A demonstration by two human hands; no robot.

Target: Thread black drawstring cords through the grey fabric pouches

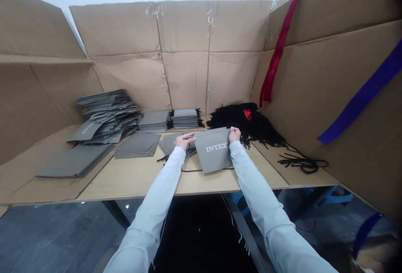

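A grey drawstring bag [214, 155] printed with INTEX is stretched between my two hands above the front middle of the table. My left hand [186, 140] pinches its upper left corner. Closed at the upper right corner is my right hand [234, 135]; a thin pale bit shows at its fingertips, too small to name. Behind and below the bag, a black cord [192, 171] runs along the tabletop. More grey bags [171, 141] lie just left of my left hand, partly hidden by it, with black cord ends showing.
Stacks of grey bags [109, 116] rise at the left, with flatter piles [138, 144] beside them. A neat corded stack [186, 119] stands at the back. Black cords [251, 122] heap at the right. Cardboard walls [185, 68] enclose the table; red [276, 63] and blue ribbons [361, 97] hang right.
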